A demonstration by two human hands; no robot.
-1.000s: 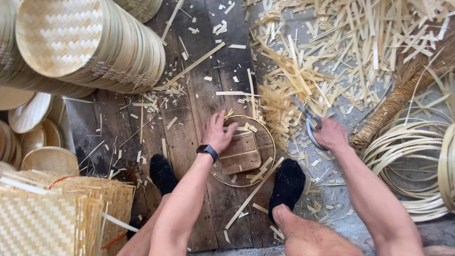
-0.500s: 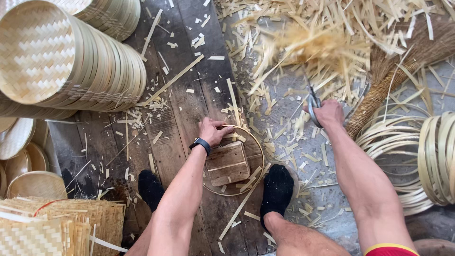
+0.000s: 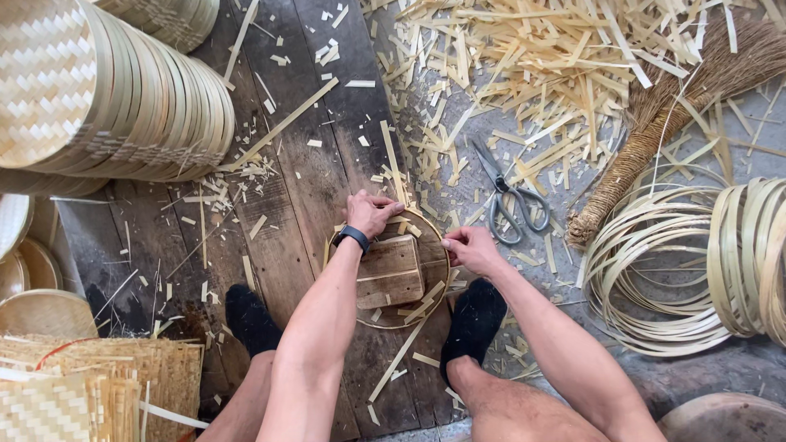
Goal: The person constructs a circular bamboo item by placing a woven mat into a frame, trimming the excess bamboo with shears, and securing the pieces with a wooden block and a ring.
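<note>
Both hands grip a thin bamboo hoop [image 3: 438, 245] lying on dark floorboards [image 3: 303, 188]: the left hand [image 3: 370, 213] is curled over its far rim, the right hand [image 3: 471, 248] apparently pinches its right edge. A wooden block [image 3: 390, 272] sits inside the hoop. Scissors [image 3: 512, 196] lie just beyond to the right, among bamboo offcuts [image 3: 524, 65]. Stacked woven trays [image 3: 115, 90] stand far left.

No packages, labels or signs are visible in the head view. The only possible screen is the dark face of the black wrist device [image 3: 353, 237], worn on the left wrist above the wooden floor planks. The face is small, dark and unlit; its shape and any display content cannot be determined.
</note>
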